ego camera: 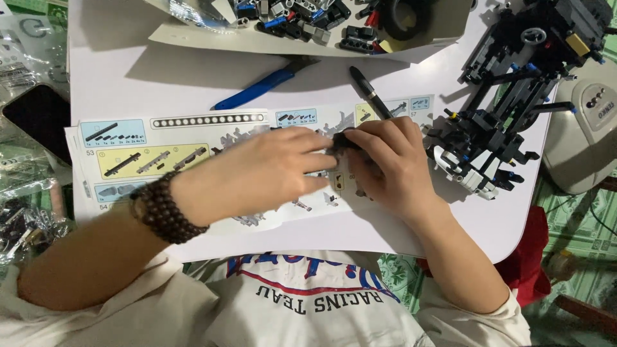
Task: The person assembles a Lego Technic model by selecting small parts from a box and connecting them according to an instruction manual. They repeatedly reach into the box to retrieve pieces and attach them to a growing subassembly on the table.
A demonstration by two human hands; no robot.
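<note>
Head camera looked straight down on a white tabletop (128,83) whose near edge ran just in front of the person's chest and whose right edge curved away beside a grey device (588,128). Open room lay at the upper left of the tabletop, between a blue-handled tool (257,88) and the left edge; elsewhere the surface was crowded. Both forearms came in from the bottom corners and met over an instruction sheet (160,151) spread across the middle. The left hand (263,170), with a dark beaded bracelet (160,209) at its wrist, lay palm down with fingers stretched rightward. The right hand (392,164) curled inward, knuckles up. Between their fingertips sat a small black piece (344,141), pinched from both sides, each grip narrow and closed on it; it was too covered to tell its long axis. A black pen (369,90) lay slanted just above the right hand. A partly built black model vehicle (508,96) stood near the right edge, its length running diagonally. A tray of loose parts (308,32) sat along the far edge.
</note>
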